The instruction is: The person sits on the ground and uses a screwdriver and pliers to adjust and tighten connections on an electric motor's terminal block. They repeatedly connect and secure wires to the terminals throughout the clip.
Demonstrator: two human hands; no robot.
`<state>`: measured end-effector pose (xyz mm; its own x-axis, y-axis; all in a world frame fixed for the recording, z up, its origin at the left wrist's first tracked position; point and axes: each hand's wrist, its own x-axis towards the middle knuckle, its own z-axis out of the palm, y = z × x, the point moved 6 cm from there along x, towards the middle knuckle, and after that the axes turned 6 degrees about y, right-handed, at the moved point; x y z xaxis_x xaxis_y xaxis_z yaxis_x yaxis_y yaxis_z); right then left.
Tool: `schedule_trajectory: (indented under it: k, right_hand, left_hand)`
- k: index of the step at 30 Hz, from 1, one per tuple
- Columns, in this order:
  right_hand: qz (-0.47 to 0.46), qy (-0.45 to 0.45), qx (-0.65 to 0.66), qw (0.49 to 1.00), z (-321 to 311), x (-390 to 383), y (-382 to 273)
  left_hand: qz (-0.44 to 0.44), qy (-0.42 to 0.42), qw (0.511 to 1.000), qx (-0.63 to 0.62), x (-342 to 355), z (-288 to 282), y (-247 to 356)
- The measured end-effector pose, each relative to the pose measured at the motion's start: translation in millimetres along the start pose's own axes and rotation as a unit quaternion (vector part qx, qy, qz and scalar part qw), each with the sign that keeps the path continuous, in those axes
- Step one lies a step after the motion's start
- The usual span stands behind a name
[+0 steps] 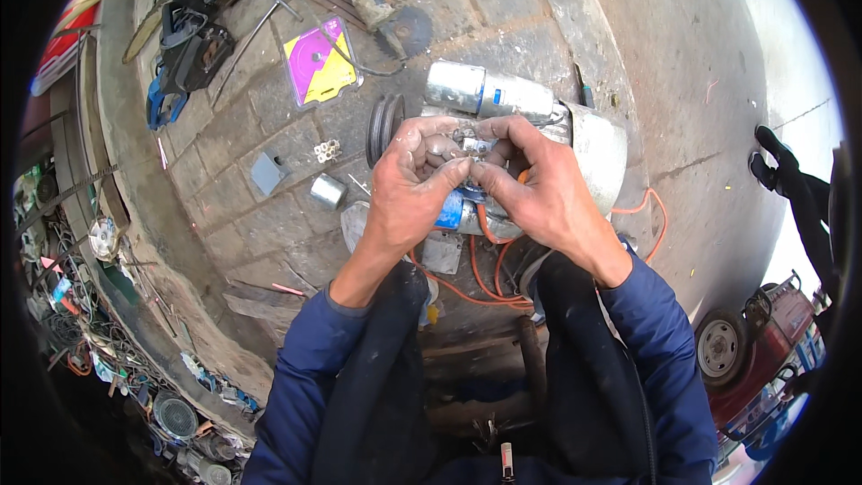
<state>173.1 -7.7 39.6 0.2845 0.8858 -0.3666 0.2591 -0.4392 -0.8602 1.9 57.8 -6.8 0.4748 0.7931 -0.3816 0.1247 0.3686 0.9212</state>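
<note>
My left hand (406,181) and my right hand (549,181) meet in front of me, dusty, with fingers curled and thumb tips close together. Between them they pinch a small part with a pale, shiny piece (477,145); its kind is too small to make out. Just beneath and beyond the hands lies a machine with a silver metal cylinder (455,86) and a large grey rounded housing (600,153). A blue-labelled part (450,212) shows under my fingers. An orange cable (476,260) loops below my hands, partly hidden by them.
Left of my hands stand a black grooved pulley (386,129), a small metal cylinder (329,189), a white terminal block (327,151) and a grey box (267,173). Farther off lie a purple-and-yellow package (316,63) and a blue-black chainsaw (193,49). Scrap fills the left edge; a person's legs (799,189) show right.
</note>
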Motion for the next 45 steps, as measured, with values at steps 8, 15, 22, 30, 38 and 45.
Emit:
schedule_trajectory:
  k: [8,15,22,30,38,45]
  right_hand:
    - [0.003,-0.039,0.022,0.999,6.7,1.8,-0.4]
    - [0.009,-0.024,0.037,0.999,2.6,-2.8,2.5]
    - [0.099,-0.036,0.111,0.988,-6.9,-7.6,14.2]
    - [0.191,-0.119,0.133,0.965,-12.4,-10.1,15.8]
    - [0.138,-0.124,0.057,0.981,-18.2,-10.2,3.7]
    - [0.269,-0.116,0.084,0.952,-42.6,-4.4,28.8]
  left_hand:
    - [-0.016,-0.034,0.997,-0.063,-0.9,-3.1,-0.4]
    - [-0.027,-0.017,0.995,-0.094,-2.5,-7.8,-3.5]
    - [-0.052,-0.019,0.984,-0.171,-7.4,-1.3,-12.6]
    - [-0.025,-0.078,0.996,-0.042,-14.5,8.3,10.2]
    - [0.144,-0.107,0.974,0.137,-16.4,9.2,26.0]
    - [0.129,-0.114,0.981,0.087,-16.2,5.8,13.3]
